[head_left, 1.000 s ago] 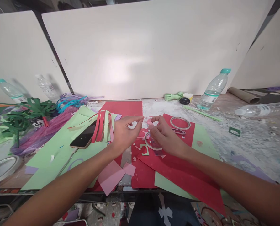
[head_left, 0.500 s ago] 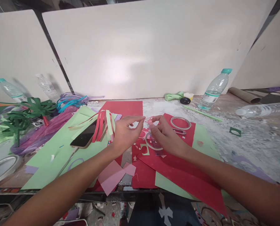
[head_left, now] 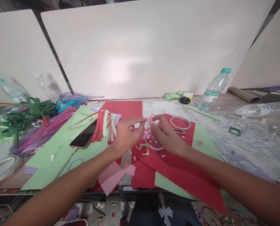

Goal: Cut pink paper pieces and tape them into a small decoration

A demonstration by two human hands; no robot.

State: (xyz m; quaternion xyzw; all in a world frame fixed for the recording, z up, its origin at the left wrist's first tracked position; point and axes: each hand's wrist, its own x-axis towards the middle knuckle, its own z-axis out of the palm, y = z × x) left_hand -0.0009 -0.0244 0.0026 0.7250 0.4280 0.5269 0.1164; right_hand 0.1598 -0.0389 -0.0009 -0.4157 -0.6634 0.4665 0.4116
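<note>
My right hand point(head_left: 166, 135) pinches a small curved piece of pink paper point(head_left: 150, 119) between thumb and fingers. Facing it, my left hand point(head_left: 129, 133) has its thumb and index fingertip brought together at the paper's left edge; what lies between those tips is too small to make out. Under my right hand lies a roll of clear tape point(head_left: 150, 145), partly covered by the fingers. A light green paper square with a round hole point(head_left: 145, 149) and small pink scraps lie on red paper point(head_left: 144, 175) below the hands.
Left of my hands, a phone point(head_left: 83, 138) with a cable and red and green paper strips point(head_left: 102, 125) rest on green sheets point(head_left: 50, 157). Another tape ring point(head_left: 189, 123) and a pinkish cutter point(head_left: 179, 131) lie right. A water bottle point(head_left: 212, 91) stands at the back right.
The pink paper has turned slightly and more of it shows above my right fingers. Both hands stay in nearly the same place, fingertips close together.
</note>
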